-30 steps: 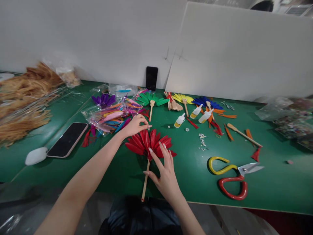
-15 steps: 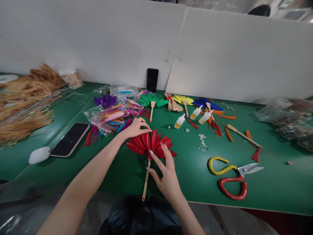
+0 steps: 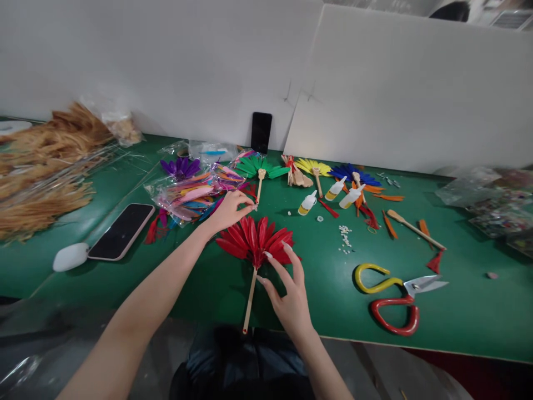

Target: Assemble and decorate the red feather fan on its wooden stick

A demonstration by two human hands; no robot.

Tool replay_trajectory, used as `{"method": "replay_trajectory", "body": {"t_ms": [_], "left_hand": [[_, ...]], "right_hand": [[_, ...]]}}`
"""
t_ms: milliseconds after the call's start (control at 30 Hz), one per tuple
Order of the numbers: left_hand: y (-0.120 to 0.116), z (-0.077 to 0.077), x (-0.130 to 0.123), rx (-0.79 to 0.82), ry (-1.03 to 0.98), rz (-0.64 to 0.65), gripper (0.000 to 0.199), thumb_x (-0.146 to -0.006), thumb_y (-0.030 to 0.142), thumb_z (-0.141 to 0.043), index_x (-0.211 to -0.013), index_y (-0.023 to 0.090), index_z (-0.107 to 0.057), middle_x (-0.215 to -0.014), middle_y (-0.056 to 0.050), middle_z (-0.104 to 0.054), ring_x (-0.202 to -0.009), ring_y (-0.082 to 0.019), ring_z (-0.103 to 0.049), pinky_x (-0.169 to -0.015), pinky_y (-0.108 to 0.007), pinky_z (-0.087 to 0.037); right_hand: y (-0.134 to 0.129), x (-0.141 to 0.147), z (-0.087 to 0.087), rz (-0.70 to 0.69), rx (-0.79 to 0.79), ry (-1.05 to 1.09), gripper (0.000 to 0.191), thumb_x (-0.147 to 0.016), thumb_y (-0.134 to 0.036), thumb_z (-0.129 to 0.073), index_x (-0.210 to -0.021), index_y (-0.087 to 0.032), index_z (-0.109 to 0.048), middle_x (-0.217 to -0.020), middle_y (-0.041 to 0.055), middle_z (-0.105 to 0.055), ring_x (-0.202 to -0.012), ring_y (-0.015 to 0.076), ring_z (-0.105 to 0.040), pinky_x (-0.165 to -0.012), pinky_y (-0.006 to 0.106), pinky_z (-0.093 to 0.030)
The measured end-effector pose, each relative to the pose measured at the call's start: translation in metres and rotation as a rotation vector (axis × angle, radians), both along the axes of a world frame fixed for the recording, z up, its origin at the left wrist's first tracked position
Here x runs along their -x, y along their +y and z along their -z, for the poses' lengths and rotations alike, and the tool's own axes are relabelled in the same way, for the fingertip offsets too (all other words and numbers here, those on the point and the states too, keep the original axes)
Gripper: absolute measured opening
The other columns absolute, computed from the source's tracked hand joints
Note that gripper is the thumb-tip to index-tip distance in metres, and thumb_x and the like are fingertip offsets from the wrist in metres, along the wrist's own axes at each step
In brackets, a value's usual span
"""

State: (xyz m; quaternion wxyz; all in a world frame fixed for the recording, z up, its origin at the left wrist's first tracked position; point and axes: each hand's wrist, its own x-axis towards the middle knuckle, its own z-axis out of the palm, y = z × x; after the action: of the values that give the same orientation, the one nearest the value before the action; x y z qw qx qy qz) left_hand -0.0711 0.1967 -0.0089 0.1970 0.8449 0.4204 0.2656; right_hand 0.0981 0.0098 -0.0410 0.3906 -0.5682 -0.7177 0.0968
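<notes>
A red feather fan (image 3: 258, 240) with a pale wooden handle (image 3: 250, 303) lies before me, its handle end reaching over the table's front edge. Above its upper left feathers is my left hand (image 3: 233, 210), thumb and fingertips brought together near the handle tip of a green fan (image 3: 261, 166); whether something tiny is between them I cannot make out. My right hand (image 3: 289, 289) rests at the fan's right side, fingers spread, fingertips by the lower feathers and the top of the handle.
Glue bottles (image 3: 307, 203), small white beads (image 3: 345, 238) and scissors (image 3: 402, 294) lie to the right. Bagged coloured feathers (image 3: 194, 194), a phone (image 3: 121, 232) and tan fibre (image 3: 54, 161) are at left. Yellow (image 3: 314, 166) and blue (image 3: 353, 175) fans lie behind.
My left hand has lifted off the red feathers and moved slightly away from me, its fingertips closing together. My right hand has shifted a little to the right. The view has tilted slightly.
</notes>
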Motion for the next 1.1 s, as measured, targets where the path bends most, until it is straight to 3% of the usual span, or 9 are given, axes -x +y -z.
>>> {"method": "replay_trajectory", "body": {"t_ms": [167,400,533,767,1100], "left_hand": [[-0.017,-0.017,-0.003,-0.060,-0.073,0.010,0.020,-0.087,0.034,-0.051,-0.081,0.019,-0.064,-0.083,-0.002,-0.061,-0.082,-0.017,-0.050,-0.079,-0.030,-0.037],[-0.019,-0.007,-0.003,-0.016,-0.137,-0.082,0.023,-0.086,0.032,-0.050,-0.073,0.019,-0.064,-0.071,0.001,-0.063,-0.066,-0.014,-0.052,-0.069,-0.027,-0.037],[-0.013,-0.003,0.001,0.045,-0.199,-0.146,0.029,-0.087,0.037,-0.048,-0.070,0.018,-0.063,-0.063,0.001,-0.060,-0.060,-0.013,-0.052,-0.060,-0.025,-0.036],[-0.009,-0.003,0.005,0.071,-0.263,-0.216,0.031,-0.085,0.039,-0.048,-0.069,0.017,-0.063,-0.060,0.002,-0.059,-0.056,-0.012,-0.054,-0.058,-0.024,-0.038],[-0.012,-0.004,0.005,0.111,-0.295,-0.217,0.030,-0.084,0.039,-0.049,-0.068,0.017,-0.062,-0.061,0.001,-0.060,-0.054,-0.012,-0.052,-0.056,-0.023,-0.039]], "right_hand": [[0.009,-0.001,0.000,0.004,-0.075,0.006,0.028,-0.076,-0.036,-0.066,-0.097,-0.021,-0.055,-0.125,0.0125,-0.046,-0.125,0.0305,-0.037,-0.098,0.053,-0.039],[0.022,0.006,-0.002,0.026,-0.157,-0.143,0.032,-0.072,-0.044,-0.067,-0.066,-0.020,-0.047,-0.097,0.0084,-0.052,-0.110,0.0276,-0.049,-0.099,0.054,-0.034],[0.024,0.010,-0.002,0.026,-0.168,-0.201,0.029,-0.075,-0.041,-0.065,-0.061,-0.020,-0.049,-0.093,0.0066,-0.052,-0.107,0.0253,-0.050,-0.101,0.053,-0.031],[0.026,0.016,0.003,0.067,-0.174,-0.247,0.029,-0.076,-0.042,-0.064,-0.060,-0.019,-0.055,-0.091,0.0070,-0.054,-0.103,0.0241,-0.052,-0.102,0.051,-0.031],[0.025,0.021,0.009,0.091,-0.233,-0.294,0.020,-0.081,-0.032,-0.061,-0.065,-0.020,-0.060,-0.094,0.0065,-0.058,-0.102,0.0224,-0.052,-0.104,0.052,-0.027]]}}
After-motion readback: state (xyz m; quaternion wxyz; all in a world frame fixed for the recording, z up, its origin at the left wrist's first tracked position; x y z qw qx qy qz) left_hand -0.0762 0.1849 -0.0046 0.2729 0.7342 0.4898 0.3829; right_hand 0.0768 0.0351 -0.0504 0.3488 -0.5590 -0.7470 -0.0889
